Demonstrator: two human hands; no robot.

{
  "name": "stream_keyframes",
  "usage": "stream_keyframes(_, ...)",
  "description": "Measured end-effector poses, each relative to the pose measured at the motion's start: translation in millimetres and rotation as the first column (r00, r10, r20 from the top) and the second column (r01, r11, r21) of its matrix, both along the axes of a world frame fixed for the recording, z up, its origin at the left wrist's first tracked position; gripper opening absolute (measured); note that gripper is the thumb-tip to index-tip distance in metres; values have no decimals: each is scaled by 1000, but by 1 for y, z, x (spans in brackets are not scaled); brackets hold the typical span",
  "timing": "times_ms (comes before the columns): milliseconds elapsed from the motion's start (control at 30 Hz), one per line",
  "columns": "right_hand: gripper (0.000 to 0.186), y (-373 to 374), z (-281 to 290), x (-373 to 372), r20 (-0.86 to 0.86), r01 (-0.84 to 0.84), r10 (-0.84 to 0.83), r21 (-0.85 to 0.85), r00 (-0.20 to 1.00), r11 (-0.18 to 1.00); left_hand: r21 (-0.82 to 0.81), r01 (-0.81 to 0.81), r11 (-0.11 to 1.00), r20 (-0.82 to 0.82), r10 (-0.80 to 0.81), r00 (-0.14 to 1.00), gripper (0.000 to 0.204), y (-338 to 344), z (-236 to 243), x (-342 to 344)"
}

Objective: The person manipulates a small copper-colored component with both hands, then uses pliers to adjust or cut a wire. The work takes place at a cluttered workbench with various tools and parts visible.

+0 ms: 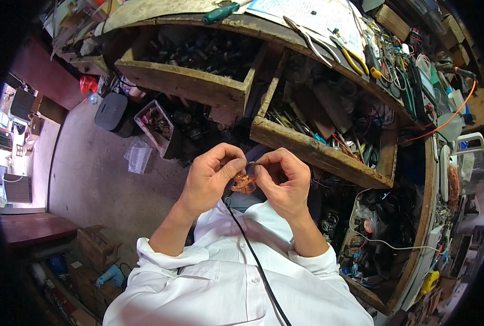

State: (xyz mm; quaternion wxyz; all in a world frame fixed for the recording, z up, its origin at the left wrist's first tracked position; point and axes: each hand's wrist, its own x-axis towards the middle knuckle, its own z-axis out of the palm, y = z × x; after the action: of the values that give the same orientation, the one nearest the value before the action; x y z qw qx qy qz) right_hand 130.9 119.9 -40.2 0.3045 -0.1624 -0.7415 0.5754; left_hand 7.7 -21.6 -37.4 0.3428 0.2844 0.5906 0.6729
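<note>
Both hands meet in front of my chest, pinching a small, dark, thin piece (250, 163) between the fingertips; its kind is too small to tell. A loose bundle of copper wire (244, 184) hangs just beneath it, between the hands. My left hand (213, 173) has thumb and forefinger pressed together at the piece's left end. On the other end, my right hand (283, 176) is closed in a similar pinch, its other fingers curled in. Whether the wire bundle is joined to the piece cannot be made out. A black cord (247, 233) runs down over my white shirt.
Two pulled-out wooden drawers (329, 157) jut toward me, the right one full of tools. Pliers (308, 41) and a green-handled screwdriver (220, 13) lie on the cluttered bench. A white box (157, 127) and a dark bin (111, 113) stand on the floor at left.
</note>
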Motion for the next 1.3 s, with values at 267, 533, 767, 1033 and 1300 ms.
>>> stream_keyframes(267,5,-1,3,-4,-19,-61,60,-48,998,997,-48,-35,998,-111,30,993,15,0,3,1)
stream_keyframes(533,8,3,-1,-2,-62,-209,201,-401,978,892,-18,-2,1000,-183,-1,983,14,-3,4,0)
stream_keyframes(767,9,2,2,-2,-25,-163,163,-308,986,937,-46,6,999,-232,-17,973,20,-3,2,-1)
stream_keyframes(1033,13,6,-2,-3,-9,-91,91,-206,996,974,-12,-31,999,-129,30,991,17,-4,3,-2)
stream_keyframes(1300,10,3,9,-9,-15,-127,128,74,992,989,-48,-22,999,-169,14,985,14,-7,6,-2)
